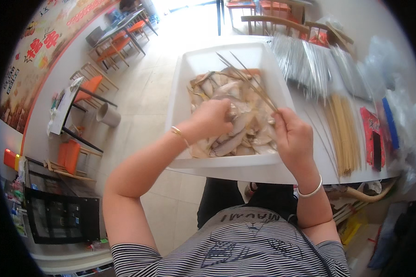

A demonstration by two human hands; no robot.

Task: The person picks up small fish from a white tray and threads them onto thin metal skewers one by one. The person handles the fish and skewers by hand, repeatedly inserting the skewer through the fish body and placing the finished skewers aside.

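Observation:
A white plastic tub (228, 161) holds many pale, split fish pieces (228, 142) in liquid, before me on a white table. My left hand (216, 116) reaches down among the fish, its fingers curled and blurred. Whether a piece is pinched in them is hidden. Over the tub's right rim, my right hand (293, 135) grips the ends of a few thin bamboo skewers (249, 78). They slant away over the fish to the upper left, with bare far tips.
To the tub's right lie a bundle of bamboo skewers (345, 138), clear plastic sleeves (300, 64) and a red printed packet (372, 135). Crumpled clear plastic bags (409, 145) bunch at the far right. A grey bin (108, 115) and orange-seated chairs (90, 86) stand on the left.

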